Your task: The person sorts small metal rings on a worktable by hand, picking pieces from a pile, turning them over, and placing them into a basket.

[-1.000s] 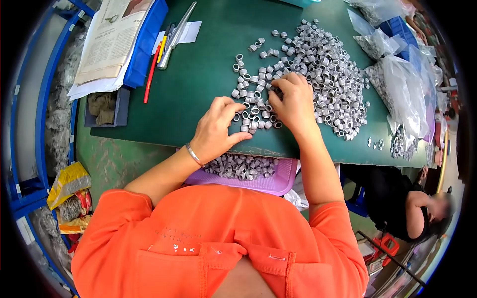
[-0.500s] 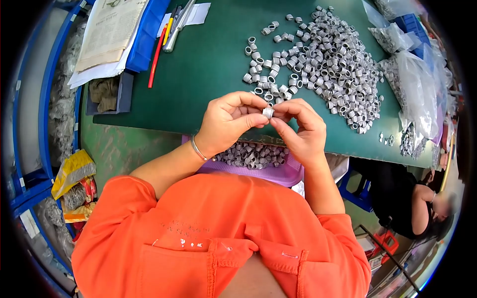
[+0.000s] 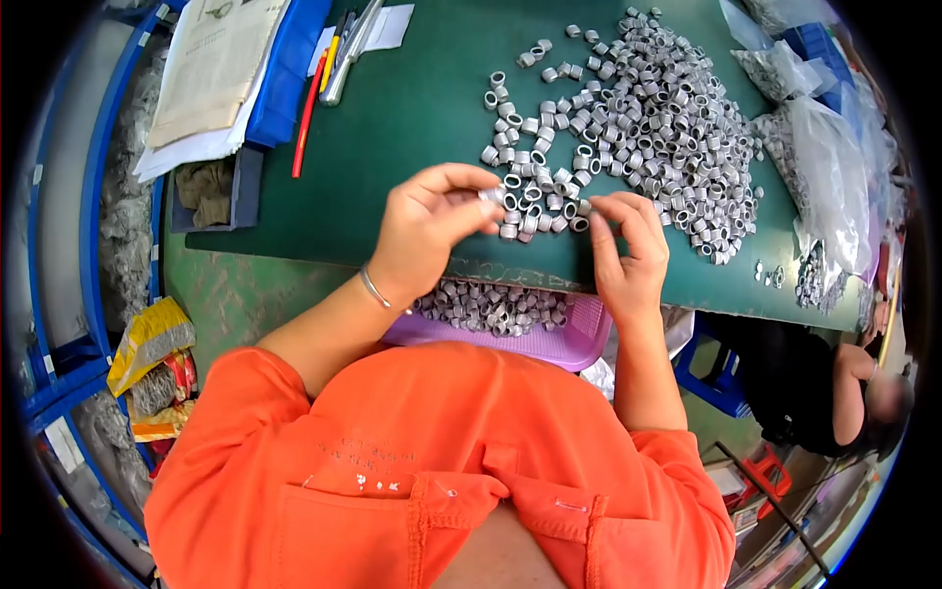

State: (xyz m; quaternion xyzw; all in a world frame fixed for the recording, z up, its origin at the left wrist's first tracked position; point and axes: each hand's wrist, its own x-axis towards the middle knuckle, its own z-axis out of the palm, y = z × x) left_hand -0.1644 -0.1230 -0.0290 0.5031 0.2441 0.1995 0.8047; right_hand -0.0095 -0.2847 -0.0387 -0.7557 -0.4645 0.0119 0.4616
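Small grey metal rings (image 3: 677, 147) lie in a large heap on the green table, with a looser group of rings (image 3: 535, 191) spreading from it toward my hands. My left hand (image 3: 427, 226) pinches one metal ring (image 3: 493, 196) between thumb and forefinger, just above the table. Over the near edge of the loose group is my right hand (image 3: 630, 250), its thumb and forefinger slightly apart. Its fingertips are beside a ring (image 3: 584, 208); whether they touch it is hard to tell. Below the table edge, a pink basket (image 3: 564, 346) holds many more rings.
Pens (image 3: 312, 113) and a blue tray (image 3: 285, 79) with papers lie at the table's left. Plastic bags of parts (image 3: 824, 177) line the right side. A shelf rack (image 3: 93, 196) stands at far left. Another person (image 3: 805, 383) sits at the right.
My hands have moved apart. The ring they held together has gone left with my left hand, while my right hand has shifted right, toward the loose rings.
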